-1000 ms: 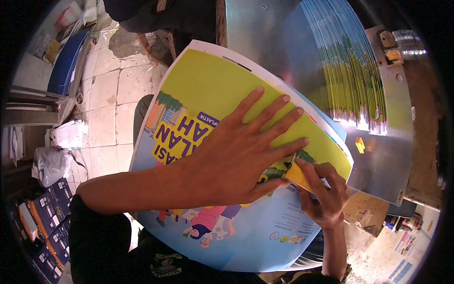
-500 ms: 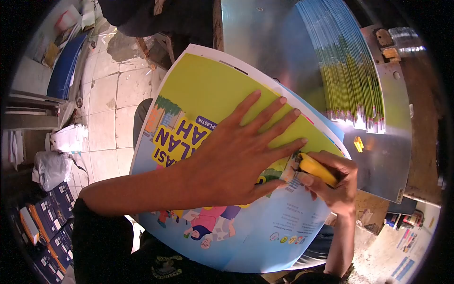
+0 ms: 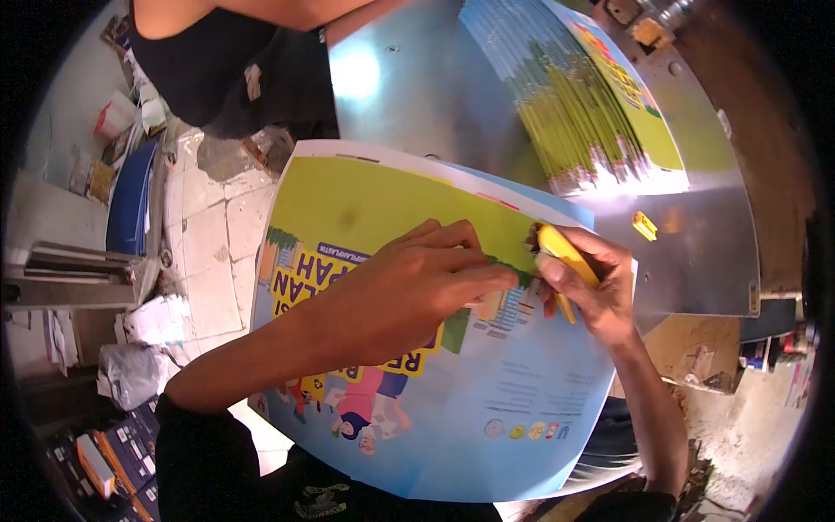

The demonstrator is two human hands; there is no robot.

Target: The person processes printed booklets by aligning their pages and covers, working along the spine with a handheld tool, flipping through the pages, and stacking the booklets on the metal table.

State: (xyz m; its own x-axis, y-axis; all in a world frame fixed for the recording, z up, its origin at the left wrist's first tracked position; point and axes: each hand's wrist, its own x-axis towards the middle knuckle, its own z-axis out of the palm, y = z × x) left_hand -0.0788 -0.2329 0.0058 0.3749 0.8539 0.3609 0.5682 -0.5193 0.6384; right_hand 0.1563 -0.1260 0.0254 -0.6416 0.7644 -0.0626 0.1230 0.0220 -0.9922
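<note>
A large printed sheet [image 3: 487, 374], green at the top and blue below, lies across my lap with its lettering upside down. My left hand [image 3: 426, 278] rests over its middle, fingers curled and drawn together; whatever they may hold is hidden. On the right, my right hand [image 3: 587, 278] grips a yellow stapler-like tool [image 3: 565, 252], its dark head near the right part of the sheet. A small yellow object [image 3: 644, 226] lies on the metal table beyond that hand.
The metal table [image 3: 417, 104] carries a stack of folded green and blue booklets [image 3: 574, 104]. Another person [image 3: 235, 70] is at the upper left, arm along the table edge. Boxes [image 3: 122, 452] and a plastic bag [image 3: 135, 374] stand at the lower left.
My left hand's spread fingers have curled in. My right hand keeps the yellow tool, now tilted up. The view has shifted, and another person's body and arm show more at the top.
</note>
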